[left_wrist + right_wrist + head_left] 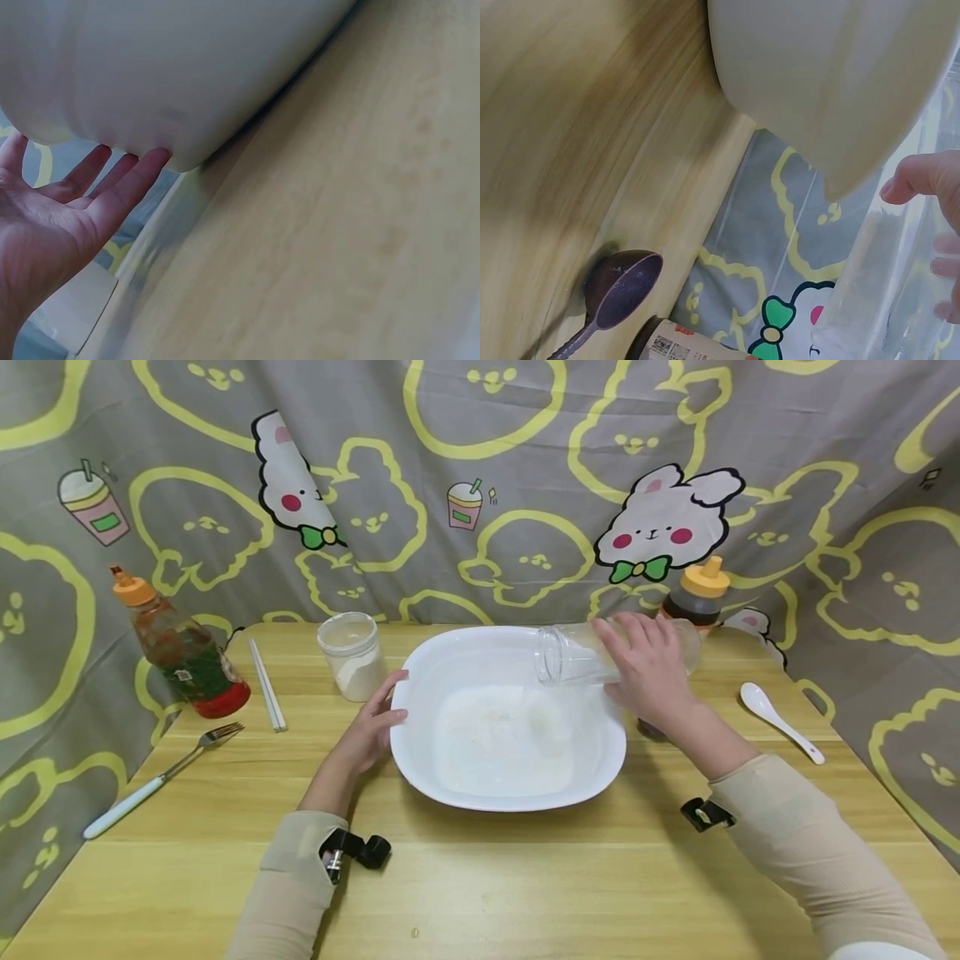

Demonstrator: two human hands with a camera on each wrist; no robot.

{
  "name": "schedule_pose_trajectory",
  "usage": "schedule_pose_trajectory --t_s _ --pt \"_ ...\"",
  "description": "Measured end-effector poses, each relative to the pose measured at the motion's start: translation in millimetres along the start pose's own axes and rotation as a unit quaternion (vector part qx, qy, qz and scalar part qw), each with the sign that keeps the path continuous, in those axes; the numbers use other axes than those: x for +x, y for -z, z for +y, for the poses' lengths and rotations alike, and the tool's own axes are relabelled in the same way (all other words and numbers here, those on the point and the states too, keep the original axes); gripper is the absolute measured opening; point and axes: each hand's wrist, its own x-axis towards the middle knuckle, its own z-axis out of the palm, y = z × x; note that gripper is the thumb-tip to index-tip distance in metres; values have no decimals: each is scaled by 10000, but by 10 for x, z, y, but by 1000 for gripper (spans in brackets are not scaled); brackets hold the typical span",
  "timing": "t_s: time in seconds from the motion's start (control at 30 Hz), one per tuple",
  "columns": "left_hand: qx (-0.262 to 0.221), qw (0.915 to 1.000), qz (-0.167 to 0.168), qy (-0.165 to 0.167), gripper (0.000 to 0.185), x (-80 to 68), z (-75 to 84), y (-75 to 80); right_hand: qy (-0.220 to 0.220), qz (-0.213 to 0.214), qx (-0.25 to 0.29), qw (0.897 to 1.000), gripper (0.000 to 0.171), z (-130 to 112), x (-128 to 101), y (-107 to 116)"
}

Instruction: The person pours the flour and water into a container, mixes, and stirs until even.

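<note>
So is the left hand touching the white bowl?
Touching. In the left wrist view the straight fingertips of the left hand press against the white bowl; the head view shows it at the rim.

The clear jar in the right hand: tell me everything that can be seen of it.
The clear jar looks like thin transparent plastic, lidless, with a ribbed screw neck. It lies tipped on its side in the air, mouth pointing left over the white basin, which holds a pale white mass. It appears empty. The right hand grips its body from above; nothing else touches it. Behind it stands a dark bottle with an orange cap.
</note>
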Motion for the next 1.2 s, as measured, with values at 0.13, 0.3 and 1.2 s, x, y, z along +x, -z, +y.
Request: schedule_pose_trajectory --t_s 0.13,0.3,1.2 --pt "49 10000 47 25 57 -7 7 7 5 78 5 10000 81 -5 -4 -13" --pt "110 9999 81 35 57 -6 15 7 -12 79 64 9999 81 -15 -8 -17" --pt "120 9999 39 37 56 -6 -18 1 135 21 2 9999 84 -43 15 -47"
